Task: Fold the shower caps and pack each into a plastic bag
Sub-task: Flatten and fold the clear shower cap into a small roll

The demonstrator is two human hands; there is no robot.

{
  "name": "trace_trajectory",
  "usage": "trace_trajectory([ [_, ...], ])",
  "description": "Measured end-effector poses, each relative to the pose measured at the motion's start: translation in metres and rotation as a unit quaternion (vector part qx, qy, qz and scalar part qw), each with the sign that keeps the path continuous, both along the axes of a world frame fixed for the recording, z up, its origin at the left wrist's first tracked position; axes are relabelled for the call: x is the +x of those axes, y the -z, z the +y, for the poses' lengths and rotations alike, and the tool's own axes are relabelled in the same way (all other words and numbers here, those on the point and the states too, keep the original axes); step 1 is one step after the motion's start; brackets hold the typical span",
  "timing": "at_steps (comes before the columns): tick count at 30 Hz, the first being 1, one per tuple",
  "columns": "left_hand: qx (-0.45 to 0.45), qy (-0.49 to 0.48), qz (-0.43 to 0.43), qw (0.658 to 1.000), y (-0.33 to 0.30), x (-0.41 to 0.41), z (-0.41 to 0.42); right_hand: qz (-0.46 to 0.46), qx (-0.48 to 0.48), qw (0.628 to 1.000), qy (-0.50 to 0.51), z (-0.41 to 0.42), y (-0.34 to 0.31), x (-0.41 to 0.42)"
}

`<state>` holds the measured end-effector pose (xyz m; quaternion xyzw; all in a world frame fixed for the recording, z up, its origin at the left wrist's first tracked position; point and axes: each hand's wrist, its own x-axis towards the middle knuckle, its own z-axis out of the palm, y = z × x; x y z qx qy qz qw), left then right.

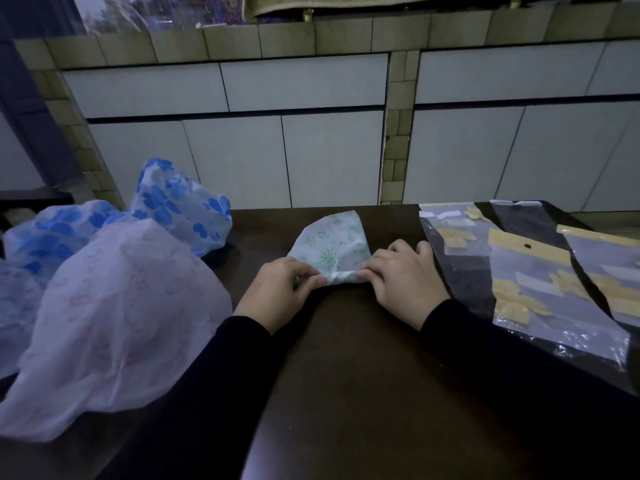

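Observation:
A white shower cap with a green print (332, 245) lies folded small on the dark table (346, 358), near its far edge. My left hand (280, 289) pinches the cap's near left corner. At the near right corner my right hand (401, 275) grips the cap with curled fingers. Clear plastic bags with yellow header strips and yellow flowers (533, 285) lie spread on the table at the right.
Loose shower caps are heaped at the left: a pink-printed one (117, 313) in front and blue-flowered ones (180, 202) behind. Beyond the table's far edge stands a tiled counter with white cabinet doors (304, 150).

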<state>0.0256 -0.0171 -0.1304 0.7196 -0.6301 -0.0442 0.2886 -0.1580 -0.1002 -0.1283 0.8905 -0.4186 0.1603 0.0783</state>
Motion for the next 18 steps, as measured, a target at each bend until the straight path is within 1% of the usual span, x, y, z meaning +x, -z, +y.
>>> trace_trajectory([
  [2,-0.003,-0.010,0.014,1.000,-0.0004,-0.0019,-0.0019,-0.028,0.029,0.999,0.009,-0.0039,0.0022,0.0025],
  [4,0.001,-0.023,0.050,0.999,-0.0010,-0.0025,-0.0023,-0.062,0.071,0.995,0.017,-0.0081,0.0054,0.0046],
  [6,-0.002,-0.034,0.069,0.997,-0.0009,-0.0021,-0.0022,-0.091,0.095,0.991,0.017,-0.0104,0.0083,0.0053],
  [12,-0.007,-0.052,0.064,0.997,-0.0003,-0.0051,-0.0023,-0.094,0.094,0.991,0.028,-0.0081,0.0076,0.0033],
  [15,-0.010,-0.057,0.046,0.997,0.0007,-0.0061,-0.0033,-0.086,0.087,0.992,0.031,-0.0058,0.0066,0.0030],
  [18,-0.021,-0.063,0.016,0.998,0.0019,-0.0067,-0.0050,-0.075,0.060,0.994,0.044,-0.0043,0.0068,0.0028],
])
